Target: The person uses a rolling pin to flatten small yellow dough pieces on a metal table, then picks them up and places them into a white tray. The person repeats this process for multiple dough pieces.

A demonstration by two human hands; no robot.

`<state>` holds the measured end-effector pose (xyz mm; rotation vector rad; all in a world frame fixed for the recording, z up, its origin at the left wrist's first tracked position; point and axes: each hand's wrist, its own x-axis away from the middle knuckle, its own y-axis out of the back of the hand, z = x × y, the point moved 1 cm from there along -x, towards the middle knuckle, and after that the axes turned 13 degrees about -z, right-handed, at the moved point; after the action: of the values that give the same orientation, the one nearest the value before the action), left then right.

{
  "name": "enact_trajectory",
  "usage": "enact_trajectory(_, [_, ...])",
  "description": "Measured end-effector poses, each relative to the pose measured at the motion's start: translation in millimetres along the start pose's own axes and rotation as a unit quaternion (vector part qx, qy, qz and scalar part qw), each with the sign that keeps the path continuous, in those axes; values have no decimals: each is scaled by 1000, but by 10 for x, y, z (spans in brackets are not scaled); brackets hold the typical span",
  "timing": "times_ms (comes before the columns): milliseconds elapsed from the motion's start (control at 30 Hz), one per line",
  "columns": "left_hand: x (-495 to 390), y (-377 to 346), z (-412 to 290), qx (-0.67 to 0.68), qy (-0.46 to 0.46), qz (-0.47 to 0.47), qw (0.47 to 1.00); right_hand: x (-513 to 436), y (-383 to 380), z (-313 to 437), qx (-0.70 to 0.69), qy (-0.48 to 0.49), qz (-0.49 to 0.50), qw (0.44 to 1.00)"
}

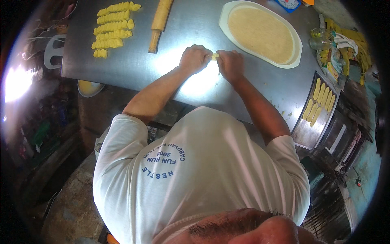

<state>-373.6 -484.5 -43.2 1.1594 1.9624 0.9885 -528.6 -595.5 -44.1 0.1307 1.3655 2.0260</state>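
Note:
Both of my hands meet over the metal tabletop (128,67), with a small piece of yellow dough (215,56) between them. My left hand (196,58) has its fingers curled on one end of the dough; my right hand (230,64) grips the other end. Rows of cut yellow dough pieces (113,27) lie at the upper left. Beside them rests a wooden rolling pin (160,21). A white oval tray (224,23) holding a layer of pale tan crumbs (262,33) sits to the right of my hands.
At the table's right end, a metal baking tray (306,132) carries several long flat dough pieces (320,94). A blue scale (288,4) stands at the top edge. Bottles and bags (338,52) crowd the far right. Below the left edge are a bowl (90,88) and a white plastic chair (54,52).

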Motion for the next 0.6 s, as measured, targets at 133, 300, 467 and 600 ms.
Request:
enact_trajectory(133, [-27,47,-48,28,9,-10,1000,0,29,73,39,11,17,999])
enact_trajectory(300, [-8,-75,-3,-25,-47,-58,997,-30,-57,37,69,12,54,996])
enact_trajectory(467, [16,81,55,54,60,-62,995,131,189,102,45,1,1,999])
enact_trajectory(600, [-39,98,-44,-20,102,-8,995,319,165,45,74,41,-5,996])
